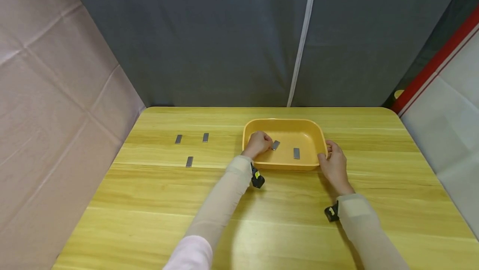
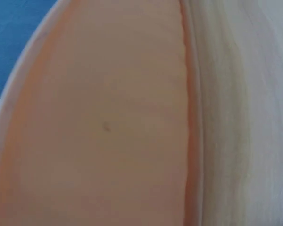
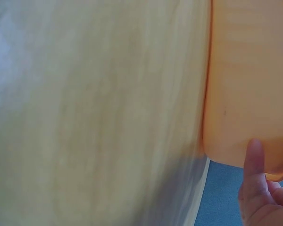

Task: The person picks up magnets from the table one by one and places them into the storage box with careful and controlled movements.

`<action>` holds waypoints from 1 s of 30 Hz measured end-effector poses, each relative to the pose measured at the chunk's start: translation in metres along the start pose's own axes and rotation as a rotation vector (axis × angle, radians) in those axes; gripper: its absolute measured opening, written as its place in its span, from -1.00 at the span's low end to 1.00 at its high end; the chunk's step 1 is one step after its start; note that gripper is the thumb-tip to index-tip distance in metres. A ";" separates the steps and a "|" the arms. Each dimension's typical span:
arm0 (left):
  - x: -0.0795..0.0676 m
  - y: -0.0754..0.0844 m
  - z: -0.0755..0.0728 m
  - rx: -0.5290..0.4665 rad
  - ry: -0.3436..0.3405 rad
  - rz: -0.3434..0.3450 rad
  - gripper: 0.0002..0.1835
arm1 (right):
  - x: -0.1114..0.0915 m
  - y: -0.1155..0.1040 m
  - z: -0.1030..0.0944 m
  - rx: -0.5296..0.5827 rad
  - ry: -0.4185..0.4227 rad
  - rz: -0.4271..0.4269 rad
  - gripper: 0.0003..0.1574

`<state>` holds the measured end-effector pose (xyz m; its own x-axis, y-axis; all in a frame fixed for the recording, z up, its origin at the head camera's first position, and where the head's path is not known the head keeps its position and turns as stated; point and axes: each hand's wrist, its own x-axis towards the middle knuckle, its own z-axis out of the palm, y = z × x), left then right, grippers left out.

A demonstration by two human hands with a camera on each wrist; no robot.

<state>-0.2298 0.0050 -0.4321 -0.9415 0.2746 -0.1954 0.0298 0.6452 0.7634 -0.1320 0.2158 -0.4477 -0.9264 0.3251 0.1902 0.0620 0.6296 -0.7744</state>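
My left hand [image 1: 259,143] reaches over the left side of a yellow-orange plastic tray [image 1: 284,166], fingers curled. At its fingertips, a small flat grey rectangular piece [image 1: 276,145] sits at a slant, its lower corner pinched. A second grey piece [image 1: 296,153] lies in the tray towards the right. My right hand [image 1: 334,164] grips the tray's right end, and the right wrist view shows its thumb [image 3: 255,157] pressed on the inner wall. The left wrist view shows the tray [image 2: 99,84] without the hand.
Left of the tray, grey pieces lie apart on the wooden table [image 1: 157,203]: one far left [image 1: 179,139], one beside it [image 1: 206,137] and one nearer [image 1: 189,161]. A dark grey curtain [image 1: 209,45] stands behind the table's far edge.
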 end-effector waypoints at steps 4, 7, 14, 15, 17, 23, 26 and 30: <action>-0.004 0.001 -0.003 -0.014 0.026 0.025 -0.86 | 0.000 0.001 0.000 -0.002 0.003 0.000 -0.47; -0.006 0.000 -0.003 -0.013 0.075 0.058 -0.86 | 0.000 0.001 0.001 -0.003 0.003 -0.001 -0.47; -0.007 0.000 -0.004 -0.041 0.171 0.126 -0.86 | 0.000 0.002 0.001 -0.010 0.010 -0.009 -0.48; -0.007 0.000 -0.005 -0.058 0.175 0.134 -0.86 | 0.000 0.002 0.001 -0.009 0.011 -0.011 -0.48; -0.007 -0.002 -0.005 -0.096 0.192 0.178 -0.87 | 0.000 0.002 0.001 -0.008 0.015 -0.016 -0.48; -0.013 -0.003 -0.006 -0.177 0.229 0.203 -0.83 | 0.000 0.003 0.001 -0.010 0.024 -0.028 -0.49; -0.018 -0.003 -0.007 -0.209 0.269 0.219 -0.82 | 0.001 0.003 0.001 -0.011 0.024 -0.026 -0.49; -0.025 -0.004 -0.010 -0.242 0.324 0.240 -0.82 | 0.001 0.003 0.001 -0.016 0.021 -0.025 -0.48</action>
<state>-0.2102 -0.0114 -0.4238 -0.9750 0.1345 0.1767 0.2163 0.3953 0.8927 -0.1331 0.2170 -0.4507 -0.9199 0.3232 0.2220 0.0447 0.6489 -0.7595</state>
